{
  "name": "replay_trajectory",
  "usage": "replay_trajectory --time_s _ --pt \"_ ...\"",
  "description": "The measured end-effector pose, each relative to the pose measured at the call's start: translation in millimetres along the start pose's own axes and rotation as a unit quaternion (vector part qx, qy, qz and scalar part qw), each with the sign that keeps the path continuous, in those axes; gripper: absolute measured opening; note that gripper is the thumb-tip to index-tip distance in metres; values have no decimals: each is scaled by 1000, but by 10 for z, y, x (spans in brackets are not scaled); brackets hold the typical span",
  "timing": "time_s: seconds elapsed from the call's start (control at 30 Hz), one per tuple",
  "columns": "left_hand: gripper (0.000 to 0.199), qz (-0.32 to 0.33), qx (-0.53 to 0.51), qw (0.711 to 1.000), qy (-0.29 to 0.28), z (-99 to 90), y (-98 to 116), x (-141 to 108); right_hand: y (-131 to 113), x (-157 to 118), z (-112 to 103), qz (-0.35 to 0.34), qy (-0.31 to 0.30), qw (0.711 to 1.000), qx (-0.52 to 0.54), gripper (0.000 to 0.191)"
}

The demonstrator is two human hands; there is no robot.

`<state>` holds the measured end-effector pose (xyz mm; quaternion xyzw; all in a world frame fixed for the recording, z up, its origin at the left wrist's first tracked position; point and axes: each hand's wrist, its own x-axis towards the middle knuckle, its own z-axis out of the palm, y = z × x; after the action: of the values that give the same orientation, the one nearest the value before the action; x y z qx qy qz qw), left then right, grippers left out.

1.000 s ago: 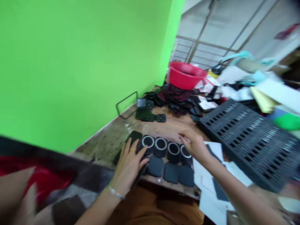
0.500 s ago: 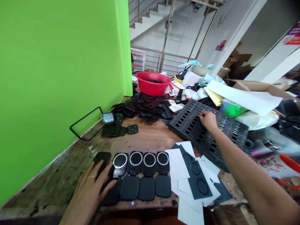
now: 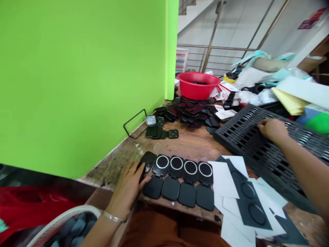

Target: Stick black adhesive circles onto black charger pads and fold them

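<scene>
My left hand [image 3: 131, 183] lies with its fingers apart at the left end of a row of black hinged pads. Its fingertips touch a black rounded-square pad [image 3: 148, 159] there. Several unfolded pads beside it carry white rings, such as this ringed pad [image 3: 176, 164], with plain square flaps [image 3: 171, 188] below them. Over on the right, my right hand [image 3: 273, 130] is pinched at a slot of a black slotted tray [image 3: 239, 128]. What its fingertips hold, if anything, is hidden. Small shiny metal pieces show in some slots of the tray.
White sheets [image 3: 224, 180] and dark ring-marked sheets [image 3: 252, 202] lie between pads and tray. Behind are a heap of black pads [image 3: 191, 113], a red basin [image 3: 197, 87] and a black wire frame [image 3: 135, 124]. A green wall [image 3: 89, 85] borders the left; a white basket [image 3: 87, 208] stands below.
The view has swung left, bringing the white basket into sight. My left hand stays at the row's left end, and my right hand remains pinched at the tray.
</scene>
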<state>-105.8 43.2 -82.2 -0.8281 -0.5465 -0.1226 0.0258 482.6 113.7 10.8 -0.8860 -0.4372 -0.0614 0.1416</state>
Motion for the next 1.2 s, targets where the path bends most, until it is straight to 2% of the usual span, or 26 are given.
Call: replay_trajectory --time_s 0.07,0.17,0.23,0.3,0.37,0.43,0.57,0.63,0.7,0.8,0.9,1.2 --pt "44 -11 -12 1000 -3 -39 38 -3 -20 -35 -26 5 24 1000 0 8" --pt "46 -23 -39 999 -6 -118 72 -25 -111 -169 -130 -4 93 996 3 18" --pt "44 -23 -66 998 -13 -182 97 -46 -269 -337 -211 -51 160 986 16 24" --pt "41 -24 -87 996 -25 -240 135 -66 -538 -594 -261 -143 195 969 53 20" --pt "40 -30 -94 994 -37 -276 178 -80 -905 -949 -253 -245 134 953 116 11" --pt "42 -37 -95 994 -42 -291 215 -90 -1320 -1373 -182 -327 53 919 213 8" --pt "42 -41 -118 991 -41 -324 249 -100 -2072 -2197 77 -435 -73 853 278 12" --pt "42 -40 -129 990 -47 -368 254 -101 -2346 -2499 215 -484 -91 822 285 13" --pt "43 -38 -136 988 -57 -420 258 -102 -2549 -2709 339 -524 -90 805 265 17" --pt "45 -41 -147 986 -71 -480 262 -106 -2731 -2882 485 -561 -91 791 226 20" --pt "48 -51 -162 982 -85 -498 259 -114 -2793 -2951 557 -594 -95 779 176 18" --pt "47 -60 -189 978 -73 -490 260 -105 -2850 -2989 470 -632 -114 764 64 15"
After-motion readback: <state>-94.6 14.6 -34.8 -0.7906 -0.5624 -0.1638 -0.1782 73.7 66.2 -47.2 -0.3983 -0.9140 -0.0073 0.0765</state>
